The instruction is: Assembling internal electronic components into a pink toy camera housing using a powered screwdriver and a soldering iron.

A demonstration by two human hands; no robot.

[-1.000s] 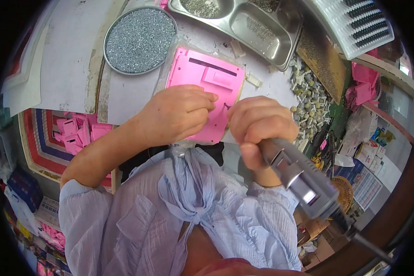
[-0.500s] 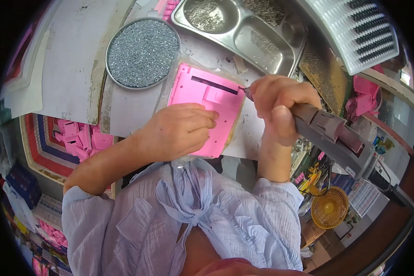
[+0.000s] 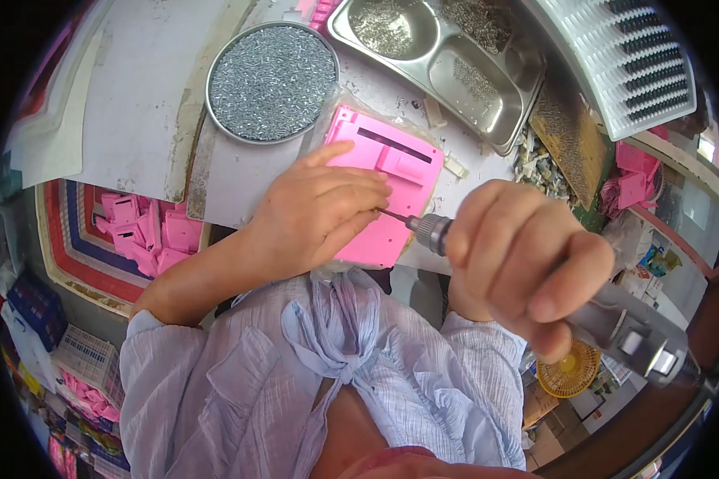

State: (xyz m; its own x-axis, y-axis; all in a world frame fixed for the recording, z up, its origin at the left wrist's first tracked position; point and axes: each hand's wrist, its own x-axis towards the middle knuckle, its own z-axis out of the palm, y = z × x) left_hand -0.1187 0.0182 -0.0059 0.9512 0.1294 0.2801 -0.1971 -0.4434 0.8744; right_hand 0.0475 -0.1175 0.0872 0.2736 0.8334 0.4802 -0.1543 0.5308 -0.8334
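Now the right hand (image 3: 523, 259) is clenched around the electric screwdriver (image 3: 627, 335), its slim bit (image 3: 395, 215) over the pink plastic casing (image 3: 401, 198), tip just beside the left hand (image 3: 315, 209)! That left hand lies loosely curled across the casing, and I can't tell whether it pinches anything; the casing sits on the white worktable (image 3: 236, 188), near the round metal dish (image 3: 208, 92) of silvery pieces (image 3: 273, 81)

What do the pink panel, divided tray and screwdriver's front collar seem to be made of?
Pink panel: probably moulded plastic, smooth with a soft sheen; its slot and raised block look formed in.
Divided tray: likely stainless steel, polished, given its silvery reflections.
Screwdriver's front collar: seemingly metal, ridged with a grey sheen; plated plastic remains possible.
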